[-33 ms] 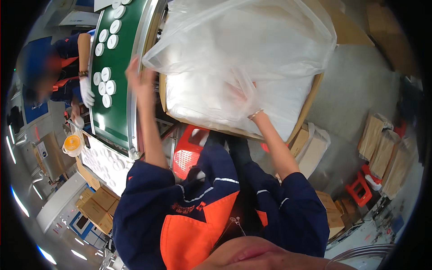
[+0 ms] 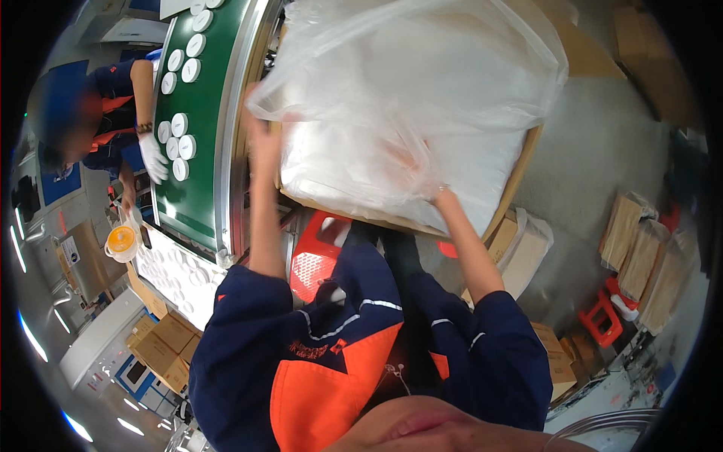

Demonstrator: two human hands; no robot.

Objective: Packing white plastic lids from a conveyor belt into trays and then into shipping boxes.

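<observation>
A large clear plastic bag (image 2: pixel 452 68) lies loosely over and inside an open cardboard box (image 2: pixel 526 162), above a white sheet-like layer (image 2: pixel 482 162). At the bag's left corner is my left hand (image 2: pixel 262 143), by the box's left edge. Its fingers are smeared by motion, so I cannot tell whether they grip the film. My right hand (image 2: pixel 407 160) shows through a fold of the film near the middle of the box's front side. Those fingers look stretched out over the white layer, blurred by the plastic.
Left of the box runs a green conveyor belt (image 2: pixel 205 98) with several round white pieces (image 2: pixel 187 147). Across it, a co-worker's white-gloved hand (image 2: pixel 153 158) rests at the edge. A red stool (image 2: pixel 312 260) stands below the box. A lit panel (image 2: pixel 177 275) carries round pieces.
My left hand has moved right, from beside the conveyor rail to the bag's corner. My right hand has shifted slightly right under the film. The co-worker's gloved hand has moved onto the belt's edge.
</observation>
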